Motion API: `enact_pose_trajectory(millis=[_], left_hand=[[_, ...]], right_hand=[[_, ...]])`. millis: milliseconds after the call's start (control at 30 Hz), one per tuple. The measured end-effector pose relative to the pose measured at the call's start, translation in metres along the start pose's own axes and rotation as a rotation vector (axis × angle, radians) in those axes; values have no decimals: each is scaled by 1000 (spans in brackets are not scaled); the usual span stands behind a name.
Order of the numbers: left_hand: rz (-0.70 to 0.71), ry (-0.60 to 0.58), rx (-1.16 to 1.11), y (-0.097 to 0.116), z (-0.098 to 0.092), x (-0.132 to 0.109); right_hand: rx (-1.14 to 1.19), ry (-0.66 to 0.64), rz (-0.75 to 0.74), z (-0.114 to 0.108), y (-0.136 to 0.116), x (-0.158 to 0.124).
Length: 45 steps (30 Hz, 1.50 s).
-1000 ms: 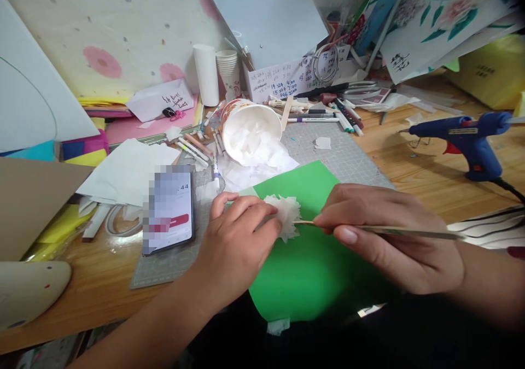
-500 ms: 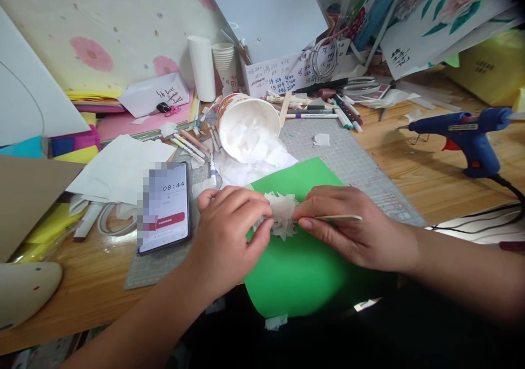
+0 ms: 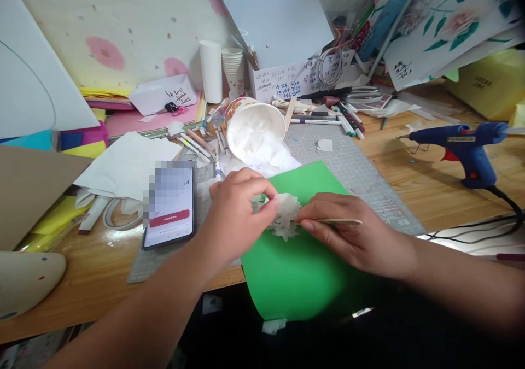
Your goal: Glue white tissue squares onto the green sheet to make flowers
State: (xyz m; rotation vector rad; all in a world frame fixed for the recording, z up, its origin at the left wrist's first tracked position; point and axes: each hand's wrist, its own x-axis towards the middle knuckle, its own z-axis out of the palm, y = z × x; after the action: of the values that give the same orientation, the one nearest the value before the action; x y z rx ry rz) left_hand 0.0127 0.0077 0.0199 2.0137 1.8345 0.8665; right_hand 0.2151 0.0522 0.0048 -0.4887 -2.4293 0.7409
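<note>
A small white tissue-paper flower (image 3: 287,216) rests on a green sheet of paper (image 3: 303,270) that overhangs the desk's front edge. My left hand (image 3: 238,216) pinches the flower's left side with curled fingers. My right hand (image 3: 356,238) grips a thin wooden stick (image 3: 340,222) whose tip meets the flower's right side.
A phone (image 3: 170,205) lies on the grey cutting mat (image 3: 361,167) to the left. A tipped paper cup (image 3: 254,131) spills white tissue behind the green sheet. A blue glue gun (image 3: 467,145) stands at the right. Pens, paper cups and stacked coloured paper crowd the back.
My right hand has slid along the stick toward the flower, so less of the stick shows. My left hand has lifted and curled more over the flower's left side.
</note>
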Motion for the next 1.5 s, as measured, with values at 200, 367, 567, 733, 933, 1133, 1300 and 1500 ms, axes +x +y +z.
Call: enact_pose_trajectory(millis=[200, 367, 567, 733, 933, 1133, 1300, 1500], left_hand=[[-115, -19, -209, -13, -21, -16], [-182, -109, -292, -10, -19, -21], [-137, -74, -292, -12, -15, -21], [-122, -84, -253, -10, -12, -22], [-94, -91, -182, -5, -4, -20], [136, -99, 22, 0, 2, -32], [286, -118, 112, 5, 1, -48], [255, -134, 51, 2, 2, -48]], right_hand=[[184, 198, 36, -11, -3, -6], [191, 85, -23, -11, -10, 7], [17, 18, -98, -3, -10, 11], [-146, 39, -99, -6, -10, 5], [-153, 26, -89, -8, -10, -2], [11, 102, -44, -12, -10, 0], [75, 30, -69, -12, -6, 4], [-5, -35, -74, -13, -8, 5]])
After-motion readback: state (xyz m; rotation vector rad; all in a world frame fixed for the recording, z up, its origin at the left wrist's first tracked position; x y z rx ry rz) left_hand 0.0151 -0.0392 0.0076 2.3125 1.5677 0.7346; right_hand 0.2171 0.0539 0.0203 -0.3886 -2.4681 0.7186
